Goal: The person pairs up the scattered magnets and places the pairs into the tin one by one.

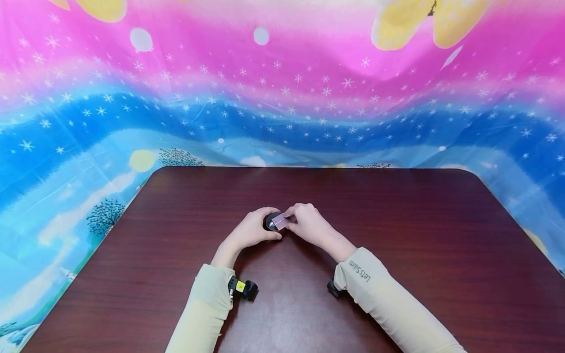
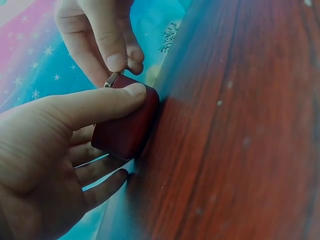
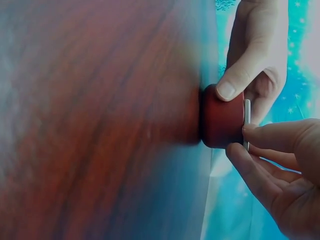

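Near the middle of the table stands a small, dark, rounded block-like object [image 1: 267, 223], which looks deep red in the left wrist view [image 2: 125, 131] and in the right wrist view [image 3: 222, 122]. My left hand [image 1: 251, 228] grips it, thumb on one side and fingers on the other. Over its top lies a thin flat rectangular piece [image 1: 280, 221], pinkish in the head view. Seen edge-on from the right wrist, this piece [image 3: 247, 112] has a pale edge against the object's top. My right hand [image 1: 310, 224] pinches the piece between thumb and fingers. What the object is, I cannot tell.
Underneath is a dark reddish-brown wooden table [image 1: 397, 215] with rounded far corners. A pink and blue patterned cloth [image 1: 282, 98] hangs behind it and along its sides. Each sleeve cuff carries a small black camera, one at the left [image 1: 249, 290] and one at the right [image 1: 334, 288].
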Demonstrator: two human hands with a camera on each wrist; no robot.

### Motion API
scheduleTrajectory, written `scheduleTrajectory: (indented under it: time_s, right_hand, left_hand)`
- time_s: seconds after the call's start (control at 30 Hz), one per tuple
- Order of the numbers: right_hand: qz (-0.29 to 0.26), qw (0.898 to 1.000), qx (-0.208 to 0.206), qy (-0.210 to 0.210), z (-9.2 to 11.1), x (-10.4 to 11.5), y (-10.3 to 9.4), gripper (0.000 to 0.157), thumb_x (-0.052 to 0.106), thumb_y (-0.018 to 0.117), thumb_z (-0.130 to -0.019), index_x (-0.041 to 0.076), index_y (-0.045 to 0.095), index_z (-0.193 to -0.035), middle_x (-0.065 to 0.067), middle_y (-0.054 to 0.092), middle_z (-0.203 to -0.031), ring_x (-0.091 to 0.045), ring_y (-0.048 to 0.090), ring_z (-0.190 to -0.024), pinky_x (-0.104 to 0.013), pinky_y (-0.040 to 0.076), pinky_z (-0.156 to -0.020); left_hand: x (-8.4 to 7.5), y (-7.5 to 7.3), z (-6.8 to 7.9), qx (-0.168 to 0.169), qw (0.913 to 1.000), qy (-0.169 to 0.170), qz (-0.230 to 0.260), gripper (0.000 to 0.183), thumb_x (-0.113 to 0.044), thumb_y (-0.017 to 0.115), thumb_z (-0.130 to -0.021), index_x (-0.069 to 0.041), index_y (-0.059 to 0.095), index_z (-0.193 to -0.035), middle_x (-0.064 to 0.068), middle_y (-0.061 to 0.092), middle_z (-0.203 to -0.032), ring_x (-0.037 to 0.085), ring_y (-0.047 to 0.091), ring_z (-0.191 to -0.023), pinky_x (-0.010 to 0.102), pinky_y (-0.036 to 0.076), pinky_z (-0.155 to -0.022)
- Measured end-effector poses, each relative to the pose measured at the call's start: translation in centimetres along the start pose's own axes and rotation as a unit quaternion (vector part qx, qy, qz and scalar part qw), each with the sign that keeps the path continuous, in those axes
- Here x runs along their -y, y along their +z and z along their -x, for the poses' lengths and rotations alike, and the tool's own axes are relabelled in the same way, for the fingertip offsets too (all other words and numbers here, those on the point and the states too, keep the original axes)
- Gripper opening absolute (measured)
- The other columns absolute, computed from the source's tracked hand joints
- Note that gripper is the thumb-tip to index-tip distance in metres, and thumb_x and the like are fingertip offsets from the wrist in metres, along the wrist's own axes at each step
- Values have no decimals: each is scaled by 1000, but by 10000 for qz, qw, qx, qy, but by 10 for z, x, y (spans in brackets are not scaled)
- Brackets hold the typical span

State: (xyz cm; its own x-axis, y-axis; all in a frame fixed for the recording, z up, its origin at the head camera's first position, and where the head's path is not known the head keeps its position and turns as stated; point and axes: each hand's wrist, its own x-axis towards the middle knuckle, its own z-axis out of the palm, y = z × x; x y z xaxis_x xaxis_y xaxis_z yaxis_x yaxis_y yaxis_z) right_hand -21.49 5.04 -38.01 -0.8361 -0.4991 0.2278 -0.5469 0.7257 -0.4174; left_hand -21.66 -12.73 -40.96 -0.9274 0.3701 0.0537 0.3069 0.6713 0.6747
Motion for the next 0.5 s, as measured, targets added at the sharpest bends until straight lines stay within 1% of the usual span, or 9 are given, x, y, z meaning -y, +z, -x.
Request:
scheduleTrajectory:
  time_s: [0.2,0.37,0.5]
  right_hand:
    - [-116,9996,-138,207,0,4,1,17,5,68,-76,1,70,-92,-10,67,-86,-16,62,-71,-26,50,-64]
    - [-356,9978,-66,560,1,7,1,16,7,68,-78,1,68,-93,-9,68,-84,-15,64,-74,-25,51,-65]
    - [-485,9955,28,812,2,7,0,16,8,68,-78,4,65,-94,-6,66,-81,-14,61,-73,-25,50,-65]
  left_hand:
    - [0,0,0,-38,10000,28,-54,54,-22,79,-68,-12,57,-117,2,61,-110,16,56,-94,33,44,-85]
    - [1,1,-1,-77,10000,15,-30,54,-22,79,-68,-12,57,-117,2,60,-110,15,56,-92,33,45,-83]
    - [2,2,-1,-95,10000,12,9,54,-22,80,-68,-12,57,-116,1,61,-109,15,56,-91,32,45,-83]
